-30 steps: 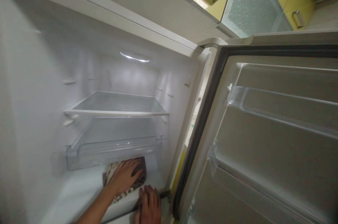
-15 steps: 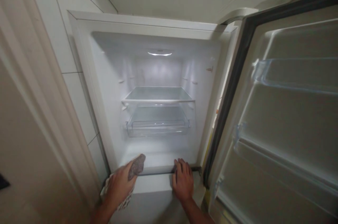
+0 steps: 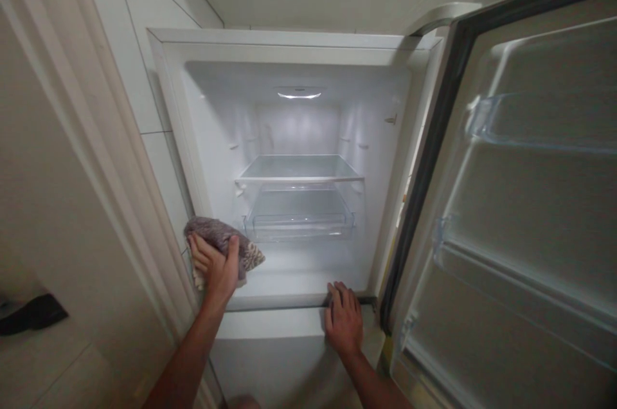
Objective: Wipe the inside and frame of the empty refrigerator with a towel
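Note:
My left hand [image 3: 219,267] grips a brownish-purple patterned cloth [image 3: 212,232] against the left front edge of the fridge [image 3: 178,132]. The cloth is bunched, with its pale patterned corner pointing to the right. My right hand [image 3: 344,322] lies with fingers stretched over the front lip at the bottom of the compartment, holding nothing. Inside the lit fridge are a glass shelf [image 3: 301,168] and, below it, a clear drawer [image 3: 299,226].
The fridge door [image 3: 530,203] stands open on the right, with clear door racks [image 3: 544,126]. A pale door frame [image 3: 91,107] runs close along the left. White wall tiles [image 3: 157,158] show beside the fridge. A dark object [image 3: 36,314] lies at the lower left.
My left hand has moved up and a little left with the cloth, from the bottom lip to the fridge's left edge. My right hand stays on the lip. The view has shifted slightly.

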Motion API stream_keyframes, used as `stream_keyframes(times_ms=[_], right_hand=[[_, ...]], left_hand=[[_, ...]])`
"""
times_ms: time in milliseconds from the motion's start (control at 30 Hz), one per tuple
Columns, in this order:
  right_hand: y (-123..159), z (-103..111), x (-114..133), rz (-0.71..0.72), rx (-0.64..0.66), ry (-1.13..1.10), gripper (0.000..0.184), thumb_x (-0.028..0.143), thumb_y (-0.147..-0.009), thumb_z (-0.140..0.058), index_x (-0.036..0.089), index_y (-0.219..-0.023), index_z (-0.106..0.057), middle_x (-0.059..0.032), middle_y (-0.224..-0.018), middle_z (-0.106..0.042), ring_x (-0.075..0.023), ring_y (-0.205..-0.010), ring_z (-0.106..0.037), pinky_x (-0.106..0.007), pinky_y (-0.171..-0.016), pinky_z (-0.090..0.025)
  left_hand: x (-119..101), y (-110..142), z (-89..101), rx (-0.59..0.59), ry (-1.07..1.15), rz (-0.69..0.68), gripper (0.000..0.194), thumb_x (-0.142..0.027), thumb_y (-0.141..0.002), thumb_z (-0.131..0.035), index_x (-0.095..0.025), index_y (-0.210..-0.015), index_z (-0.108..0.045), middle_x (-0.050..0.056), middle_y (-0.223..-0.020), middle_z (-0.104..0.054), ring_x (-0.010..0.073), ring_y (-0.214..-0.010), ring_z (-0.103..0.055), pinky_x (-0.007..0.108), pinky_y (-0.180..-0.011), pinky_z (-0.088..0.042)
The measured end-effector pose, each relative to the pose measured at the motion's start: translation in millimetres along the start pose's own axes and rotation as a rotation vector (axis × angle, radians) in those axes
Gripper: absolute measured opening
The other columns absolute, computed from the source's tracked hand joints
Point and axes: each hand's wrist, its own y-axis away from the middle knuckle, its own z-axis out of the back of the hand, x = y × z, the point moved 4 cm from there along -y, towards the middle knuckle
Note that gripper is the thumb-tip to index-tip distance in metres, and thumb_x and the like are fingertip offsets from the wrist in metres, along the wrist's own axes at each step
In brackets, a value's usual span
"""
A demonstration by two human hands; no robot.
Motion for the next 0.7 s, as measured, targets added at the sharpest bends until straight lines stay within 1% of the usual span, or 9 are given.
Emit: stream_keyframes(times_ms=[67,133,267,333,433,467,533,633,700], right_hand=[[1,-2,-2,0.002,0.0,0.013,0.054,0.014,-0.092,-0.051,0.019,-0.143,-0.068,-0.0104,-0.145,-0.065,-0.0281,-0.139,-0.052,-0.043,-0.125,-0.035],[3,-6,-3,0.0,-0.015,0.024,0.055,0.014,-0.091,-0.052,0.02,-0.143,-0.068,-0.0093,-0.146,-0.065,-0.0283,-0.139,-0.053,-0.042,-0.125,-0.035],[4,-9,-1,-0.001,-0.088,0.016,0.056,0.015,-0.087,-0.056,0.023,-0.141,-0.068,-0.0069,-0.143,-0.067,-0.0281,-0.137,-0.054,-0.041,-0.126,-0.033],[3,-9,1,-0.003,-0.107,0.0,0.056,0.016,-0.087,-0.057,0.024,-0.141,-0.068,-0.0067,-0.142,-0.068,-0.0282,-0.137,-0.055,-0.041,-0.127,-0.031],[3,-9,2,-0.008,-0.114,-0.006,0.055,0.017,-0.087,-0.057,0.024,-0.141,-0.067,-0.0069,-0.142,-0.068,-0.0293,-0.136,-0.056,-0.042,-0.126,-0.032],[4,-9,2,-0.009,-0.122,-0.005,0.055,0.018,-0.087,-0.057,0.024,-0.141,-0.067,-0.0068,-0.142,-0.068,-0.0296,-0.136,-0.056,-0.042,-0.126,-0.032],[4,-11,1,-0.012,-0.139,0.0,0.056,0.018,-0.086,-0.058,0.025,-0.141,-0.067,-0.0065,-0.141,-0.069,-0.0301,-0.135,-0.057,-0.042,-0.125,-0.033],[5,-16,0,-0.011,-0.152,0.005,0.059,0.019,-0.084,-0.06,0.027,-0.142,-0.066,-0.0065,-0.14,-0.069,-0.0313,-0.134,-0.057,-0.043,-0.125,-0.032],[5,-17,0,-0.005,-0.168,0.003,0.061,0.02,-0.083,-0.061,0.028,-0.143,-0.065,-0.0062,-0.14,-0.069,-0.0315,-0.134,-0.057,-0.043,-0.126,-0.031]], left_hand=[[-8,-21,-7.1,-0.093,0.047,0.098,0.105,-0.065,-0.099,-0.046,-0.004,-0.169,0.004,0.04,-0.171,-0.017,0.0571,-0.162,-0.02,0.082,-0.122,-0.026],[-15,-41,-2.1,-0.162,0.098,0.139,0.096,-0.064,-0.099,-0.047,-0.003,-0.167,-0.013,0.04,-0.166,-0.031,0.0551,-0.159,-0.03,0.08,-0.121,-0.03],[-49,-98,35.3,-0.216,0.185,0.049,0.077,-0.062,-0.1,-0.049,-0.011,-0.157,-0.037,0.027,-0.161,-0.05,0.044,-0.153,-0.046,0.064,-0.124,-0.039],[-82,-136,60.5,-0.25,0.21,0.011,0.084,-0.072,-0.099,-0.047,-0.012,-0.157,-0.037,0.024,-0.163,-0.049,0.0466,-0.152,-0.046,0.067,-0.12,-0.039],[-149,-197,96.5,-0.26,0.256,-0.075,0.101,-0.089,-0.099,-0.027,-0.011,-0.163,-0.026,0.021,-0.17,-0.04,0.0459,-0.157,-0.035,0.069,-0.108,-0.031],[-170,-215,108.8,-0.292,0.311,-0.074,0.105,-0.094,-0.094,-0.027,-0.018,-0.166,-0.026,0.016,-0.171,-0.042,0.046,-0.158,-0.034,0.07,-0.109,-0.031],[-210,-245,130.7,-0.321,0.356,-0.077,0.105,-0.092,-0.095,-0.027,-0.015,-0.167,-0.023,0.015,-0.169,-0.044,0.0443,-0.159,-0.033,0.074,-0.112,-0.025],[-253,-265,157.6,-0.398,0.275,-0.081,0.093,-0.08,-0.102,-0.037,-0.016,-0.168,-0.026,0.011,-0.173,-0.042,0.0391,-0.158,-0.036,0.067,-0.129,-0.025],[-282,-261,166.4,-0.419,0.121,-0.226,0.081,-0.069,-0.105,-0.042,-0.009,-0.159,-0.041,0.014,-0.168,-0.048,0.0381,-0.155,-0.04,0.068,-0.128,-0.028]])
